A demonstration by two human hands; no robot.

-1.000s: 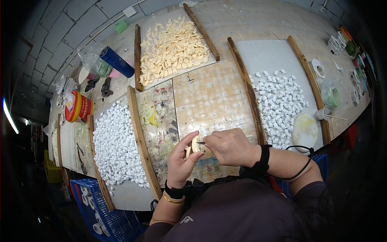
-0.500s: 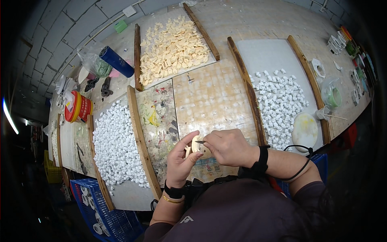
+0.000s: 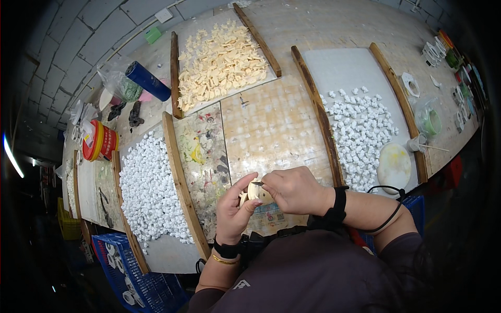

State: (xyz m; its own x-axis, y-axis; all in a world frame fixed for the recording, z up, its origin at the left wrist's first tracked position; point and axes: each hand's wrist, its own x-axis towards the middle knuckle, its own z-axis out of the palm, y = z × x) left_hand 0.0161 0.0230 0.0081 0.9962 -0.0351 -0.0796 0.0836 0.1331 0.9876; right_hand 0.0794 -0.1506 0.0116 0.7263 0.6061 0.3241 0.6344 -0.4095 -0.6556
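Note:
My left hand (image 3: 235, 209) is closed around a small cream-coloured moulded piece (image 3: 253, 191), held upright between thumb and fingers just above the table's near edge. In my right hand (image 3: 295, 190) is a thin dark blade-like tool (image 3: 257, 183), pinched between thumb and forefinger. Its tip touches the upper part of the cream piece. The tool's handle is hidden in my fingers. Many similar cream pieces (image 3: 222, 65) lie heaped on a board at the far side.
Small white pieces cover a board (image 3: 154, 188) at left and another (image 3: 360, 130) at right, between wooden strips (image 3: 319, 112). A red bucket (image 3: 108, 141), a blue bottle (image 3: 148, 81) and a whitish oval slab (image 3: 395, 167) stand around. Below the left edge is a blue crate (image 3: 151, 276).
The tool's tip has shifted slightly on the cream piece, and the piece is turned a little in my left hand. The whole view has moved slightly.

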